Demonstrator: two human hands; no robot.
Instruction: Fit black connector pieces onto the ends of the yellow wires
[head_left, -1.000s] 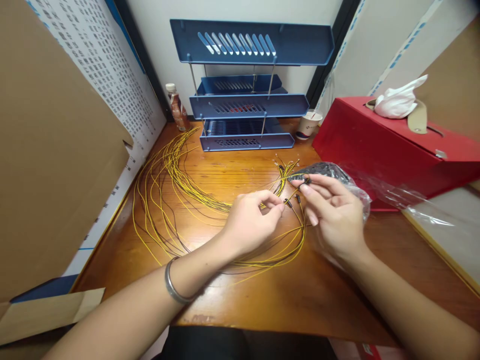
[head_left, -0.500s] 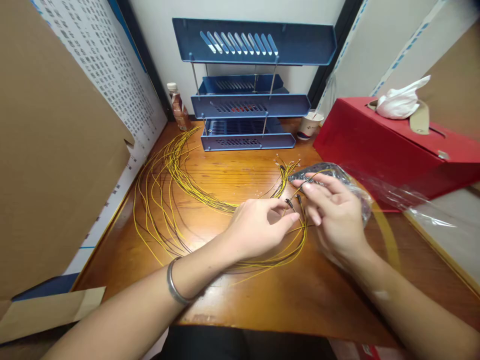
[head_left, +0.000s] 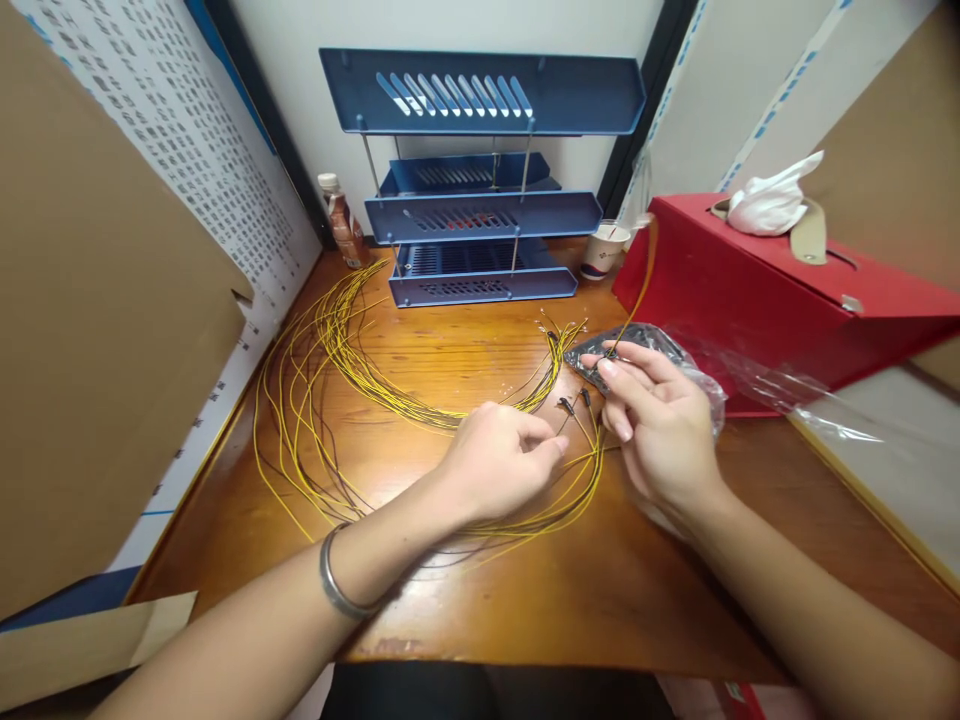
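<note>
My left hand (head_left: 502, 455) is closed in a pinch, thumb against forefinger, on a thin wire that leads to a small black connector (head_left: 566, 407). A second black connector (head_left: 586, 397) stands just beside it. My right hand (head_left: 664, 420) is closed too, its fingertips on a yellow-and-black wire (head_left: 639, 298) whose blurred free length sticks up towards the red box. Between and behind my hands, a looped bundle of thin yellow and dark wires (head_left: 405, 393) lies on the table, with bare ends gathered near the bag. My right hand is over a clear plastic bag (head_left: 660, 340) of small black parts.
A three-tier blue tray rack (head_left: 480, 215) stands at the back of the wooden table (head_left: 480, 620). Left of it is a bottle (head_left: 345, 225), right of it a paper cup (head_left: 604, 250). A red tissue box (head_left: 750, 290) borders the right; cardboard (head_left: 112, 300) flanks the left.
The wire at my right hand has swung from hanging rightward to pointing up. My left hand has drawn slightly away from the right. The whole view has shifted a little.
</note>
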